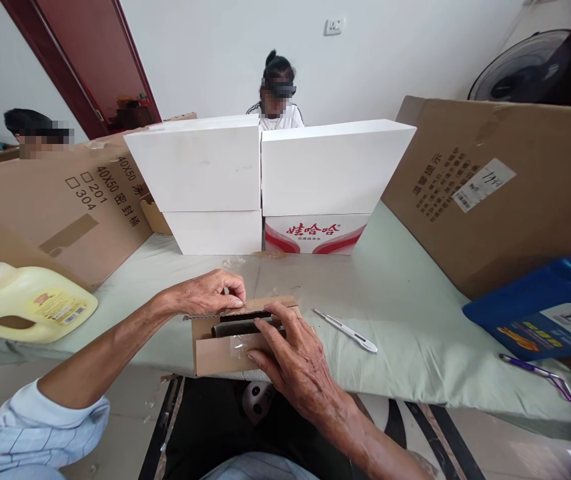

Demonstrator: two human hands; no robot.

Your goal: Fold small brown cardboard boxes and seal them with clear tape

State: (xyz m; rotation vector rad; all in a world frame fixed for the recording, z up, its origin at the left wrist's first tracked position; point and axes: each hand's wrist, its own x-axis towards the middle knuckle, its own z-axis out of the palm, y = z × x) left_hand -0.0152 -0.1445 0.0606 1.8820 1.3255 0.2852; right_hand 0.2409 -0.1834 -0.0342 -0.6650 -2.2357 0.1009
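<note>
A small cardboard box [213, 357] sits at the table's near edge with its top flaps parted. In its opening lies a dark, rounded item [235, 327], mostly hidden. My left hand [210, 293] is at the far flap, thumb and fingers pinched together at its edge. What lies between those fingertips is too small to name. My right hand [298, 350] grips the box's right end, thumb against the near flap and fingers over the opening. Clear tape [238, 345] clings to the near flap. To the right of the box lies a white utility knife [348, 331].
White cartons [195, 167] are stacked across the table, a person [278, 100] behind them. Large brown cartons [115, 233] flank both sides. A yellow jug [40, 303] stands left; a blue container [540, 310] and purple-handled tool [535, 370] are right. Another person [35, 127] is far left.
</note>
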